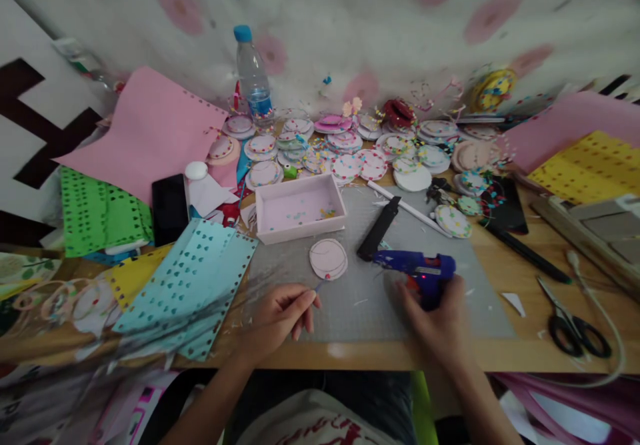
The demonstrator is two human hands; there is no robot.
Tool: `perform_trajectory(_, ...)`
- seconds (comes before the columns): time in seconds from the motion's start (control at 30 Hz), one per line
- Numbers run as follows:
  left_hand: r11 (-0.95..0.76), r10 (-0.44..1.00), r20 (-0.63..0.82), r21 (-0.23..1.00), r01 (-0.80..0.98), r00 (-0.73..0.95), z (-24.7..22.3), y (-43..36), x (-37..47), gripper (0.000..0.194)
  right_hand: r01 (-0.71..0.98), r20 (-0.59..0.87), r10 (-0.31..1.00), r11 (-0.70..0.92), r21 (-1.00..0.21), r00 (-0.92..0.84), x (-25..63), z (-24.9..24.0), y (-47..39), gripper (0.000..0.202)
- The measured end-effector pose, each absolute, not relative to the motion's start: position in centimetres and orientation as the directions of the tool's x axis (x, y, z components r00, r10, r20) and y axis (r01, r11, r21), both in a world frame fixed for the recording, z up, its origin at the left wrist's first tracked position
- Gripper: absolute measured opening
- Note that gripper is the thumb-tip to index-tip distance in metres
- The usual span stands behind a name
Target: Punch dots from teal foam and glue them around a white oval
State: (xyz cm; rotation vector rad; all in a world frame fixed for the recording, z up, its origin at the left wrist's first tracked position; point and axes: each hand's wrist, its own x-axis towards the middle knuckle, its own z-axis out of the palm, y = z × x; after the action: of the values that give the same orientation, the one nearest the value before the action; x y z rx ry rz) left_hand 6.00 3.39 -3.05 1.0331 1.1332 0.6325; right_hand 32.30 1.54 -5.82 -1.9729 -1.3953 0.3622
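Note:
My left hand [287, 311] is closed in a pinch near the mat's front edge, on a thin bluish-purple stick [319, 286]. Just beyond the stick lies a round white disc [329, 257] with a curved line across it. A small red piece [327, 276] sits at the disc's near edge, close to the stick's tip. To the right, my right hand [440, 325] is wrapped round the grip of a blue hot glue gun [417, 263] with a small red light showing. Its nozzle points left, beside a black angular tool [380, 228] on the mat.
Behind the disc stands a white open box [301, 210] with tiny colored pieces. Many decorated discs [345, 168] and a water bottle [254, 78] line the back. Scissors [570, 325] and a cable lie right; patterned foam sheets [190, 285] and a phone [170, 209] lie left.

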Motion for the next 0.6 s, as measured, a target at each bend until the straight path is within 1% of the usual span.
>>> perform_trajectory(0.1, 0.414, 0.845, -0.404, 0.909, 0.048, 0.35, -3.0, 3.2, 6.1, 0.04, 0.782, 0.231, 0.866, -0.248, -0.572, 0.443, 35.1, -5.9, 2.2, 0.045)
perform_trajectory(0.17, 0.424, 0.844, -0.397, 0.906, 0.006, 0.36, -2.9, 3.0, 6.4, 0.038, 0.823, 0.228, 0.867, -0.293, -0.487, 0.444, 36.7, -6.3, 2.7, 0.048)
perform_trajectory(0.23, 0.459, 0.841, -0.404, 0.885, -0.08, 0.359, -2.8, 2.8, 6.9, 0.036, 0.865, 0.23, 0.884, -0.292, -0.409, 0.407, 37.7, -6.7, 3.0, 0.05)
perform_trajectory(0.27, 0.488, 0.841, -0.416, 0.859, -0.154, 0.347, -2.8, 2.6, 7.3, 0.035, 0.884, 0.245, 0.89, -0.279, -0.375, 0.385, 37.9, -6.8, 3.0, 0.052)
perform_trajectory(0.33, 0.55, 0.832, -0.458, 0.753, -0.361, 0.312, -2.8, 2.1, 8.2, 0.032, 0.913, 0.316, 0.878, -0.26, -0.314, 0.359, 37.7, -6.6, 2.9, 0.056)
perform_trajectory(0.4, 0.588, 0.803, -0.508, 0.586, -0.557, 0.313, -2.7, 1.7, 9.3, 0.027, 0.93, 0.422, 0.841, -0.232, -0.286, 0.34, 36.8, -5.9, 2.4, 0.057)
perform_trajectory(0.43, 0.601, 0.783, -0.524, 0.497, -0.626, 0.335, -2.7, 1.5, 9.9, 0.025, 0.937, 0.47, 0.823, -0.197, -0.29, 0.319, 36.3, -5.4, 2.1, 0.056)
perform_trajectory(0.47, 0.61, 0.764, -0.532, 0.412, -0.677, 0.364, -2.7, 1.2, 10.4, 0.021, 0.942, 0.507, 0.815, -0.129, -0.311, 0.279, 35.7, -4.7, 1.7, 0.052)
perform_trajectory(0.5, 0.612, 0.749, -0.534, 0.333, -0.718, 0.391, -2.6, 1.0, 10.9, 0.018, 0.936, 0.529, 0.819, -0.028, -0.35, 0.222, 35.0, -4.1, 1.3, 0.047)
perform_trajectory(0.57, 0.597, 0.727, -0.538, 0.189, -0.779, 0.427, -2.4, 0.8, 11.9, 0.011, 0.866, 0.533, 0.846, 0.243, -0.436, 0.031, 33.6, -2.8, 0.5, 0.041)
perform_trajectory(0.6, 0.588, 0.714, -0.543, 0.124, -0.799, 0.442, -2.2, 0.7, 12.4, 0.009, 0.803, 0.527, 0.842, 0.39, -0.451, -0.114, 32.7, -2.2, 0.2, 0.042)
